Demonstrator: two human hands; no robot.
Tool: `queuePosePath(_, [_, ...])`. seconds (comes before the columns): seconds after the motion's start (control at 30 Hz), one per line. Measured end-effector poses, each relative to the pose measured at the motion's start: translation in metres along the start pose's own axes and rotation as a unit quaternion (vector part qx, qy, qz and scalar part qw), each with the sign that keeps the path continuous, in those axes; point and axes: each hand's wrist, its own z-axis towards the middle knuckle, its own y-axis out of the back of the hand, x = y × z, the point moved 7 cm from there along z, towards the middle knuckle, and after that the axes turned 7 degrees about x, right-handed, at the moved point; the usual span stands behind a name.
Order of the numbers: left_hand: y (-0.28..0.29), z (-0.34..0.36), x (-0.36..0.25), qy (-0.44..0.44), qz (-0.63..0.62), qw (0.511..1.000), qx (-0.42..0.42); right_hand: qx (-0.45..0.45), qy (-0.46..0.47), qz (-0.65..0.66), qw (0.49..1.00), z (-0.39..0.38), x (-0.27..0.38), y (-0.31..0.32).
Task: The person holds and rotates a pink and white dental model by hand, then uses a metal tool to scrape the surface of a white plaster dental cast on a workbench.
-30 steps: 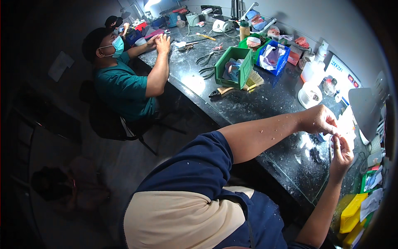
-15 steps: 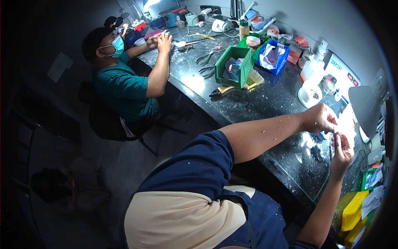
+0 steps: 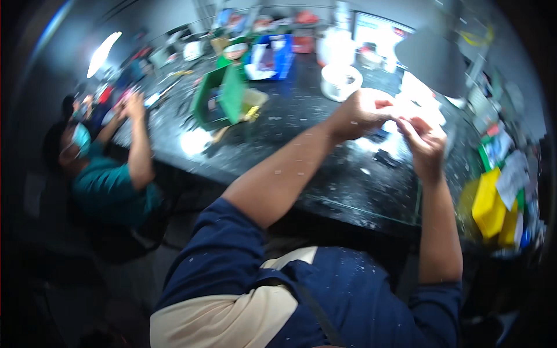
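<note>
Under a bright lamp, my two hands meet fingertip to fingertip above the far part of the dark bench. My left hand (image 3: 358, 116) is closed in a pinch, with the forearm stretched across from the left. Facing it, my right hand (image 3: 426, 142) also pinches, thumb against fingers. Whatever lies between the fingertips is too small and too washed out by glare to name. Just beyond my left hand stands a white round tub (image 3: 333, 91). Small dark and white bits (image 3: 384, 158) lie on the bench below the hands.
A grey lamp shade (image 3: 429, 58) hangs close beyond my right hand. Green (image 3: 210, 97) and blue (image 3: 284, 58) bins stand at the back left. Yellow bins (image 3: 486, 197) line the right side. A masked co-worker (image 3: 110, 168) sits at the left, hands raised over the bench (image 3: 249, 153).
My view has swung to the right and blurred, so the bench, bins and co-worker sit further left in the picture. Both hands stay pinched together under the light.
</note>
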Motion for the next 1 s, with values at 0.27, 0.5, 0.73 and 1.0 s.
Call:
queuePosePath(0.27, [-0.009,0.001,0.007,0.064,-0.122,0.990,0.014,0.000,-0.279,0.195,0.940,-0.010,-0.021,0.000])
queuePosePath(0.5, [-0.007,-0.002,0.016,0.092,-0.185,0.978,-0.030,-0.048,-0.230,0.229,0.945,-0.004,-0.014,0.007])
queuePosePath(0.73, [-0.012,-0.001,0.023,0.085,-0.239,0.967,-0.023,-0.040,-0.140,0.097,0.985,-0.002,-0.007,0.016])
queuePosePath(1.0, [-0.006,-0.007,0.028,0.093,-0.229,0.969,-0.011,-0.025,-0.221,0.191,0.956,-0.006,-0.022,-0.003])
